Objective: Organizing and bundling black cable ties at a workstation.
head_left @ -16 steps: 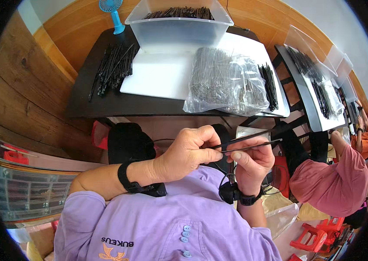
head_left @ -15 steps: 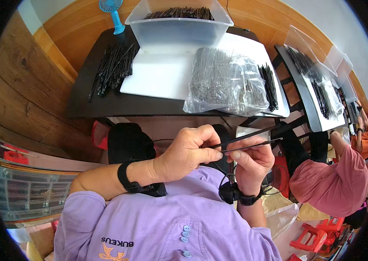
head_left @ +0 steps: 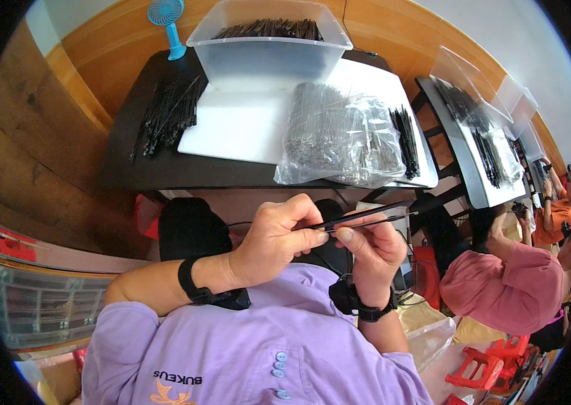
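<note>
Above my lap, both hands hold a pair of slender dark pieces that point up to the right. One is a black strip (head_left: 346, 219); the other is a thin metal rod (head_left: 393, 217) with a small looped tip. My left hand (head_left: 275, 233) is closed, pinching their left ends between thumb and fingers. My right hand (head_left: 373, 253) is closed too, its thumb pressing near the middle of the rod while the fingers lie behind. Whether the two pieces are joined is hidden by the fingertips.
On the black table (head_left: 123, 158) lie black strips (head_left: 167, 115), a white board (head_left: 231, 125), a plastic bag of thin metal rods (head_left: 339, 138) and more strips (head_left: 405, 143). Behind are a clear bin (head_left: 265, 64) and a blue fan (head_left: 172, 37). A person in pink (head_left: 501, 287) sits to the right.
Both hands, with the black strip and metal rod, appear slightly further left, as does the whole scene with the shifted view. The grip looks much the same.
</note>
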{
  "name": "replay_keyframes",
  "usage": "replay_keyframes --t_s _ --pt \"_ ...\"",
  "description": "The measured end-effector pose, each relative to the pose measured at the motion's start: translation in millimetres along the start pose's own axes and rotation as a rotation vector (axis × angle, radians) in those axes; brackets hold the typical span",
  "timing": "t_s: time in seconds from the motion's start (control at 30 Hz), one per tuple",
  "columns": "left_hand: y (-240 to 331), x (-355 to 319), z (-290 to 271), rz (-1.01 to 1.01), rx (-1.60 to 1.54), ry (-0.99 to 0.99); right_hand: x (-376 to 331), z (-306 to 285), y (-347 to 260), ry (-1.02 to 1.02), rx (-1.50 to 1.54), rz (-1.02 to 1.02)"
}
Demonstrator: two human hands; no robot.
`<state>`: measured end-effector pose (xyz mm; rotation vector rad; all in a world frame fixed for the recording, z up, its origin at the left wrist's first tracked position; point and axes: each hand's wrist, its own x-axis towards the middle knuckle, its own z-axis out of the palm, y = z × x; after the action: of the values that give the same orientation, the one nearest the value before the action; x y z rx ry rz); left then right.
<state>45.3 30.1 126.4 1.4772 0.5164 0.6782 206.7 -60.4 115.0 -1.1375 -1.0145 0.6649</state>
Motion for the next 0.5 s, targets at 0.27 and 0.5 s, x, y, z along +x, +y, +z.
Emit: replay_keyframes --t_s 0.27,0.5 --pt "2.6 3.9 -10.5 -0.155 -0.15 -0.074 0.7 -3.3 10.0 -0.111 0.174 -0.004" --pt "1.7 9.2 -10.1 -0.34 -0.159 -0.153 -2.4 -0.3 4.2 -0.062 0.186 0.056"
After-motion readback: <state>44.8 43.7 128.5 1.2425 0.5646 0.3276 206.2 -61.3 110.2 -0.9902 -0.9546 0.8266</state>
